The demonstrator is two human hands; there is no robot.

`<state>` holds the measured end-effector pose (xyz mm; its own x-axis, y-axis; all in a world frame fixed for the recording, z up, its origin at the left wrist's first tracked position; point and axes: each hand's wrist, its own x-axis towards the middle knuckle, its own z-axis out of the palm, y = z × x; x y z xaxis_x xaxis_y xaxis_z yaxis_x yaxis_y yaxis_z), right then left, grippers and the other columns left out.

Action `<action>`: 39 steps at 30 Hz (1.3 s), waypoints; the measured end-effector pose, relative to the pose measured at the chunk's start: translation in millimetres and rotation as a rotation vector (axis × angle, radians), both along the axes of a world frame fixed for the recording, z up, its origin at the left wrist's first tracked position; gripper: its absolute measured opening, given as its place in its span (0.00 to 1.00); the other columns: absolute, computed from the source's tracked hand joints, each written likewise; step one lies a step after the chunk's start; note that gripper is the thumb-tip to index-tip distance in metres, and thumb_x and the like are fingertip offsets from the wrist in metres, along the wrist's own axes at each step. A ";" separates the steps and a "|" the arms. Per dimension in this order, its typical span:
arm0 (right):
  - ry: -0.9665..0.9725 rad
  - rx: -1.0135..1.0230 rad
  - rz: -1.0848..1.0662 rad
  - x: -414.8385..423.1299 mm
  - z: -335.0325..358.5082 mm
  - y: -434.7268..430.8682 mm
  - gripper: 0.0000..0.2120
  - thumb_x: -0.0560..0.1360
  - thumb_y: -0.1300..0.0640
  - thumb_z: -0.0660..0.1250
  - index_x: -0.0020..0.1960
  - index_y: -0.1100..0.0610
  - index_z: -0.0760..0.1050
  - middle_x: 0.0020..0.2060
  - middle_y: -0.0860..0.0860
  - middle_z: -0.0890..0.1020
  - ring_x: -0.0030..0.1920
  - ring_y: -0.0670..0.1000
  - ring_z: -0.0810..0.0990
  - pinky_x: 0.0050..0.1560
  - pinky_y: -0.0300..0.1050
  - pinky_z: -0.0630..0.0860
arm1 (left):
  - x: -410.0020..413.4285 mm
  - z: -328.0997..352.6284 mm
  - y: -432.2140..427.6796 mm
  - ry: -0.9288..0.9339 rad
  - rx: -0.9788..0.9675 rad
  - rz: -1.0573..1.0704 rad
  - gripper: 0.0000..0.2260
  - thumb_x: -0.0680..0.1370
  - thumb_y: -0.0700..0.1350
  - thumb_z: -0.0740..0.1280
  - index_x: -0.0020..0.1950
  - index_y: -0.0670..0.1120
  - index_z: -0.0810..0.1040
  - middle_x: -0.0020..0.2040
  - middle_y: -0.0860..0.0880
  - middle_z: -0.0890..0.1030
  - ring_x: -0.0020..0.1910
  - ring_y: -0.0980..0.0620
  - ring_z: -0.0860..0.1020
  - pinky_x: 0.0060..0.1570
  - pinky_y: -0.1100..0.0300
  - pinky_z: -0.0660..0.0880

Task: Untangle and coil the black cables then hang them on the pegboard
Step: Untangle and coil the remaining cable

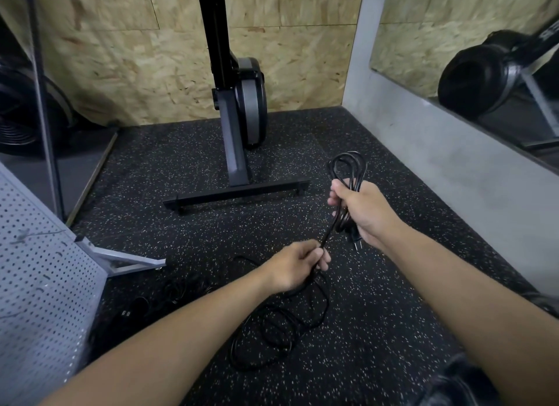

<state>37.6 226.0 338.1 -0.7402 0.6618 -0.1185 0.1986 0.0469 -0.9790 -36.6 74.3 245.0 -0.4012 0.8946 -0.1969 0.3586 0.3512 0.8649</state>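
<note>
The right hand [361, 213] was closed round a bundle of glossy loops [354, 180] of the black cable [329, 233], held above the floor [393, 330], with the plug [355, 243] hanging just below the fist. The left hand [298, 265] pinched the taut strand running down from that bundle, and the slack lay in loose rings on the speckled rubber beneath both forearms. Open floor stretched between the machine's flat base bar [239, 193] ahead, the smooth grey wall [438, 151] at right and the perforated metal pegboard [39, 284] at the left edge.
</note>
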 end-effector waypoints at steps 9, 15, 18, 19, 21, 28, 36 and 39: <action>-0.046 0.181 -0.110 4.1 4.9 13.9 0.12 0.85 0.52 0.64 0.46 0.57 0.78 0.35 0.51 0.76 0.32 0.48 0.75 0.46 0.57 0.80 | -9.7 -0.6 0.9 0.440 -0.004 -0.004 0.14 0.88 0.50 0.57 0.48 0.49 0.77 0.40 0.51 0.81 0.36 0.53 0.79 0.40 0.54 0.78; 0.164 -0.068 -0.218 4.7 27.8 24.7 0.08 0.86 0.55 0.63 0.50 0.56 0.75 0.35 0.49 0.73 0.30 0.46 0.69 0.26 0.38 0.70 | -20.0 8.4 -4.3 0.455 -0.018 -0.123 0.13 0.87 0.51 0.61 0.46 0.48 0.77 0.38 0.52 0.81 0.37 0.54 0.80 0.41 0.56 0.77; 0.058 0.248 -0.183 6.2 24.4 27.7 0.14 0.85 0.52 0.62 0.43 0.57 0.73 0.34 0.49 0.73 0.34 0.49 0.71 0.36 0.48 0.72 | -22.3 11.9 -7.9 0.387 -0.010 -0.120 0.15 0.87 0.52 0.61 0.47 0.47 0.80 0.37 0.50 0.82 0.36 0.53 0.80 0.39 0.59 0.76; -0.006 0.387 -0.170 8.3 22.9 27.9 0.16 0.85 0.51 0.62 0.42 0.60 0.72 0.33 0.50 0.74 0.34 0.51 0.72 0.40 0.50 0.72 | -24.5 15.7 -8.7 0.393 0.019 -0.103 0.14 0.87 0.52 0.61 0.48 0.47 0.81 0.35 0.50 0.81 0.33 0.52 0.79 0.36 0.59 0.75; -0.065 0.481 -0.154 12.4 21.4 29.5 0.17 0.85 0.51 0.61 0.41 0.60 0.70 0.33 0.52 0.74 0.33 0.52 0.73 0.41 0.50 0.70 | -30.0 26.3 -9.8 0.416 0.045 -0.073 0.13 0.87 0.53 0.61 0.53 0.49 0.82 0.39 0.52 0.83 0.36 0.56 0.78 0.38 0.61 0.73; -0.190 0.590 -0.050 14.1 20.4 28.7 0.18 0.86 0.51 0.61 0.45 0.63 0.75 0.34 0.50 0.76 0.36 0.50 0.74 0.38 0.45 0.68 | -30.6 68.7 -4.0 0.660 0.165 -0.149 0.09 0.84 0.52 0.67 0.52 0.48 0.83 0.46 0.56 0.79 0.43 0.64 0.75 0.43 0.73 0.67; -0.281 0.500 0.266 10.2 17.0 12.9 0.22 0.86 0.38 0.52 0.42 0.46 0.75 0.38 0.44 0.80 0.40 0.46 0.78 0.46 0.47 0.70 | -25.4 85.3 0.3 0.608 0.361 -0.049 0.09 0.79 0.52 0.74 0.47 0.46 0.83 0.44 0.53 0.80 0.43 0.57 0.77 0.44 0.68 0.70; -0.339 0.407 0.415 7.8 15.1 0.6 0.32 0.84 0.31 0.46 0.45 0.49 0.82 0.42 0.45 0.84 0.46 0.44 0.81 0.51 0.43 0.71 | -26.9 89.3 0.0 0.531 0.409 0.051 0.09 0.76 0.50 0.77 0.46 0.45 0.83 0.42 0.56 0.83 0.44 0.58 0.80 0.45 0.67 0.73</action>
